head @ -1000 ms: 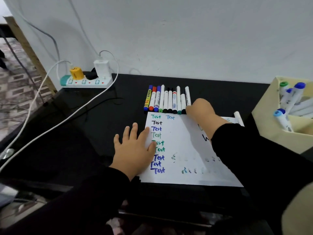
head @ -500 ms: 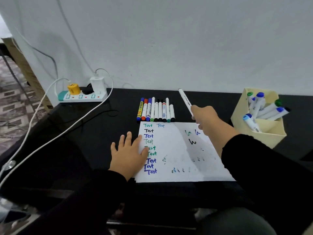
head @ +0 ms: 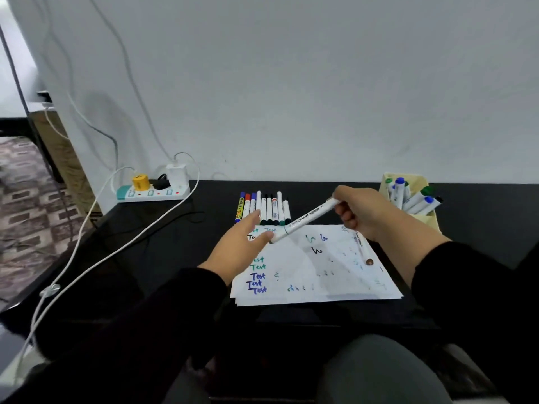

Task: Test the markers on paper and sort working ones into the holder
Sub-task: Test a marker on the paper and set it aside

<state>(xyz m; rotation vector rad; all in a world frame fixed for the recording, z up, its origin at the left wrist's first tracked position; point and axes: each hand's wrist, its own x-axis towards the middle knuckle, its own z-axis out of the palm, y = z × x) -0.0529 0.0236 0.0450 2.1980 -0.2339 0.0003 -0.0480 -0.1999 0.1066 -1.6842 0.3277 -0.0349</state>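
Observation:
My right hand (head: 361, 212) grips a white marker (head: 306, 219) by its rear end, the capped tip slanting down to the left over the paper (head: 315, 272). My left hand (head: 242, 243) is lifted off the paper, its fingers touching the marker's cap end; whether they pinch it I cannot tell. The paper carries "Test" words and scribbles. A row of several markers (head: 264, 209) lies just behind the paper. Another white marker (head: 363, 247) lies on the paper's right part. The beige holder (head: 408, 182) at the back right holds several blue and green capped markers.
A power strip (head: 151, 192) with plugs and a yellow adapter sits at the back left by the wall. A white cable (head: 116, 252) runs from it across the black table (head: 163, 246) and off its left edge. The wall stands close behind everything.
My right hand has swung the marker from pointing up and back to slanting down left. My left hand has risen off the paper to meet its tip. The camera tilted upward.

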